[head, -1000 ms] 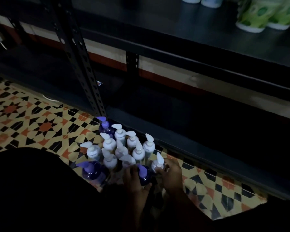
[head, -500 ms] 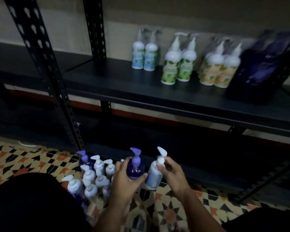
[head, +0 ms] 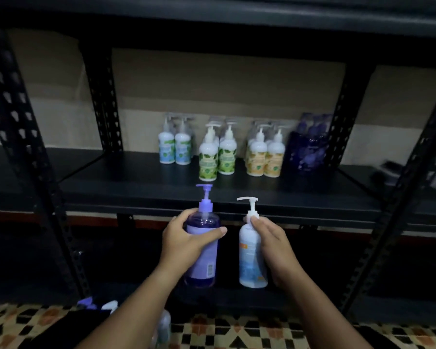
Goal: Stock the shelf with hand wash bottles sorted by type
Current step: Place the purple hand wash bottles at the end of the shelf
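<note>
Left hand [head: 186,238] is gripping a clear purple pump bottle [head: 203,250] round its upper body; right hand [head: 275,250] is clasping a white blue-labelled pump bottle [head: 249,258], both upright and side by side, raised before the black metal shelf [head: 136,190]. Farther back on it, blue-labelled [head: 175,149], green-labelled [head: 217,157], yellow-labelled white bottles [head: 264,157] and purple bottles [head: 307,149] are standing grouped in a row.

The left hand [head: 186,238] holds a purple bottle [head: 204,248] upright. The right hand [head: 275,245] holds a white bottle [head: 249,255] upright, just beside it. Both are in front of a dark shelf [head: 136,187]. On the shelf stand blue bottles [head: 174,148], green bottles [head: 217,154], yellow bottles [head: 264,157] and dark purple bottles [head: 307,149].
</note>
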